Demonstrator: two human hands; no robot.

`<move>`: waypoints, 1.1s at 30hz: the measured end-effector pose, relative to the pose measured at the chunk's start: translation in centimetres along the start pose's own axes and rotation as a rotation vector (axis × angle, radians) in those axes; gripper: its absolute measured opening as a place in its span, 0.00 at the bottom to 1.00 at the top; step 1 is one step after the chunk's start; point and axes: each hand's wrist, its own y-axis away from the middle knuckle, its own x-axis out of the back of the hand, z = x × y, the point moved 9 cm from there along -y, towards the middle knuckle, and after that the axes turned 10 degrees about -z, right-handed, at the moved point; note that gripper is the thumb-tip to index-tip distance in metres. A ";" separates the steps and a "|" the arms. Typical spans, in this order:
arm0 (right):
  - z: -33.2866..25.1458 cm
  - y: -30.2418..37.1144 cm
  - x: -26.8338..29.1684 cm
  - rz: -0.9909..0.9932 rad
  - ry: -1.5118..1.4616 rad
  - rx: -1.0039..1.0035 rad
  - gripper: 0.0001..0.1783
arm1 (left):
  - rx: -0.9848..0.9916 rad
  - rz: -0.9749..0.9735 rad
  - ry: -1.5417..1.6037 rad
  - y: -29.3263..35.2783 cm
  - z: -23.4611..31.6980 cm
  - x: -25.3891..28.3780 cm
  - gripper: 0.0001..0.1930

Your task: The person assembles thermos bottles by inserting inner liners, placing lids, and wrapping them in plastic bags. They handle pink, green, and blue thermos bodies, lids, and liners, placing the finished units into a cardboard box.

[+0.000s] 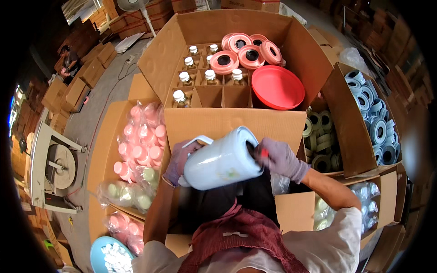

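Note:
A light blue jug (216, 164) with a loop handle and a small printed motif on its side lies tilted in front of me, its open mouth toward the right. My left hand (179, 163), in a greyish-purple glove, grips it by the handle and base end. At the mouth is my right hand (286, 160), also gloved, with its fingers closed around a small red thing (264, 153). Motion blur and the dark opening hide what kind of thing that is and how far it reaches inside.
Ahead stands a divided carton (236, 116) with white-capped bottles (210, 75), pink rings with black centres (251, 55) and a red dish (277, 88). Bagged pink parts (141, 136) lie at left, blue rings (378, 129) and pale green rings (322, 136) at right. A blue basin (96, 250) holds small white pieces.

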 end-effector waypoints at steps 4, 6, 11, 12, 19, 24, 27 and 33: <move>8.2 3.7 -6.3 -0.022 -1.019 -0.576 0.15 | -0.176 0.306 -0.177 2.2 5.5 1.2 0.08; 8.0 5.2 -7.8 -0.002 -1.155 -0.616 0.16 | -0.377 0.347 -0.407 2.8 9.5 0.4 0.07; 8.6 7.9 -11.0 0.077 -1.470 -0.640 0.17 | -0.567 0.447 -0.593 3.3 12.7 -0.5 0.05; 7.8 7.7 -10.1 0.093 -1.474 -0.628 0.17 | -0.529 0.482 -0.572 2.9 11.7 0.2 0.04; 3.9 1.2 1.8 0.205 -1.175 -0.338 0.17 | -0.278 0.323 0.503 -3.2 0.0 2.8 0.12; 3.2 3.8 -1.8 0.452 -1.076 -0.357 0.14 | -0.073 0.401 0.792 -6.1 -5.5 4.3 0.16; 1.6 7.8 2.2 0.689 -0.895 -0.233 0.10 | -0.140 0.239 0.819 -4.6 -5.0 4.4 0.20; 10.5 -1.9 14.6 0.753 0.526 -0.261 0.11 | -0.345 -0.042 0.111 -6.4 3.2 0.7 0.17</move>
